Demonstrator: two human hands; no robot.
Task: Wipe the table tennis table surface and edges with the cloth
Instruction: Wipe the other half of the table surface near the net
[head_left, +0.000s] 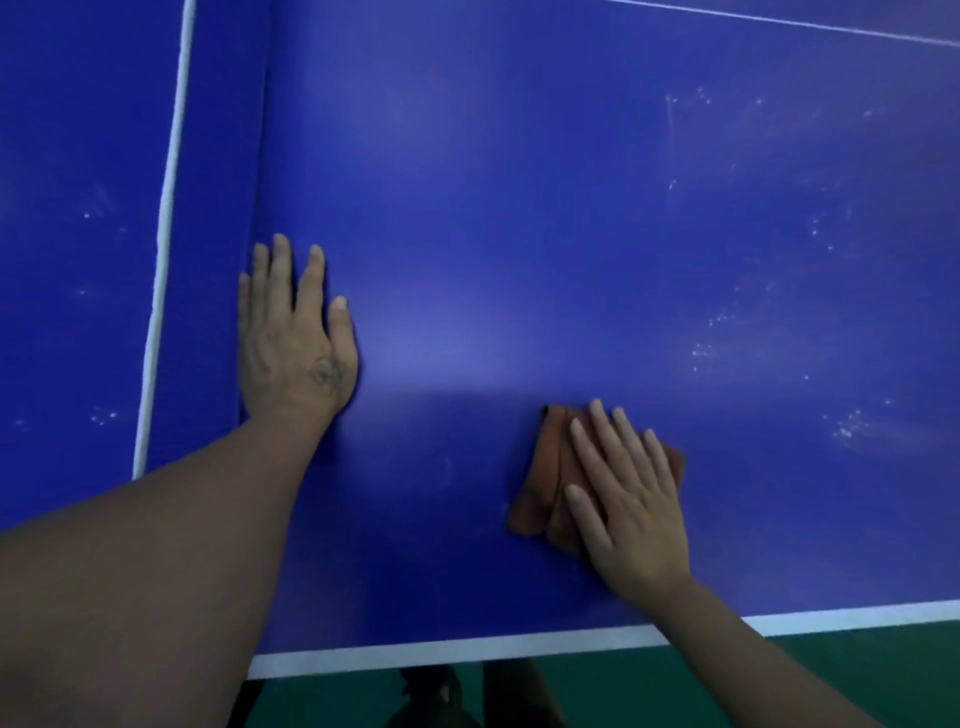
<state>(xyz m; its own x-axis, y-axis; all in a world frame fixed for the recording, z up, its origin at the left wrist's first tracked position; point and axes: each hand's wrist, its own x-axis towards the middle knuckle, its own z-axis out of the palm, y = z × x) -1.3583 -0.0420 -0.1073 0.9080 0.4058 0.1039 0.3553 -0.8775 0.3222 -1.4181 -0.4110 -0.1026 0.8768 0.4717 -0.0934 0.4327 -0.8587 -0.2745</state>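
The blue table tennis table (519, 208) fills the view, with a white line along its near edge. A folded orange-brown cloth (545, 478) lies flat on the surface near that edge. My right hand (628, 499) presses on the cloth with straight, spread fingers, covering its right part. My left hand (296, 332) rests flat on the table at its left side, fingers straight, close to the seam with the neighbouring panel.
A second blue panel (78, 260) with a white edge line (161, 260) lies to the left. White dust specks (841, 426) dot the table's right part. Green floor (831, 675) shows below the near edge, with my feet (441, 696) there.
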